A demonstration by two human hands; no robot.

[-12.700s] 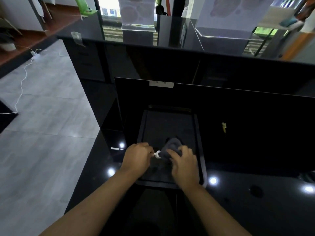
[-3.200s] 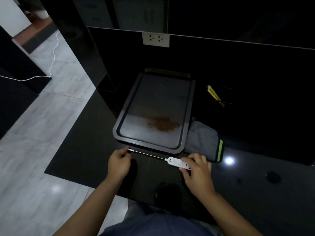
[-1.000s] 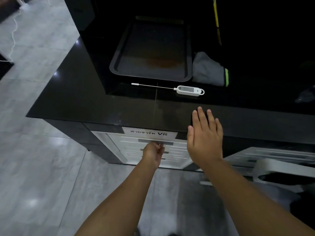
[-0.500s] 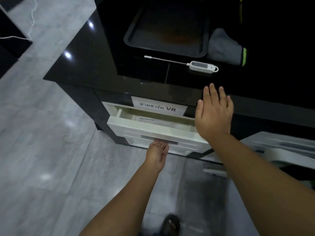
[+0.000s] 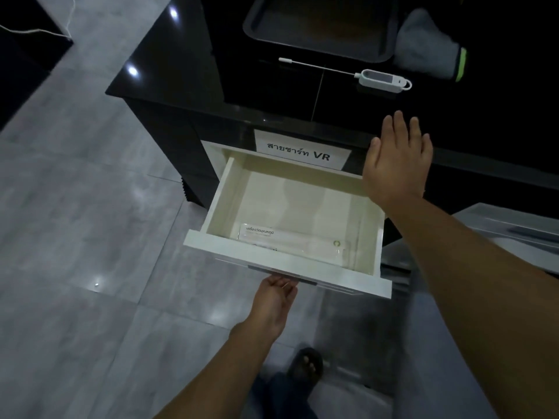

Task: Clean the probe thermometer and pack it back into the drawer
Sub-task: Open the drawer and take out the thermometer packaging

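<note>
The step in hand looks like opening the drawer (image 5: 290, 219), with cleaning apparently finished and packing not yet begun. The left hand (image 5: 273, 300) sits under the lip of the drawer front, palm up, fingers curled up against its handle edge; it holds nothing else. The right hand (image 5: 396, 164) hangs flat and spread, fingers together and pointing away from the person, empty, over the drawer's far right corner and just short of the counter (image 5: 169, 65) edge.

The probe thermometer (image 5: 382, 81) lies on the counter beyond the right hand, untouched, its white body nearest that hand and its thin probe running off toward the left-hand side. Just past it sit a dark tray (image 5: 317, 28) and a grey cloth (image 5: 429, 55) with a green edge.

The drawer stands pulled well out, and a flat clear packet (image 5: 293, 243) with a printed label lies against its front wall, just above the left hand.

The next move probably calls for the right hand to reach forward, pinch the thermometer by its body, and bring it back down into the drawer, perhaps into that packet.
</note>
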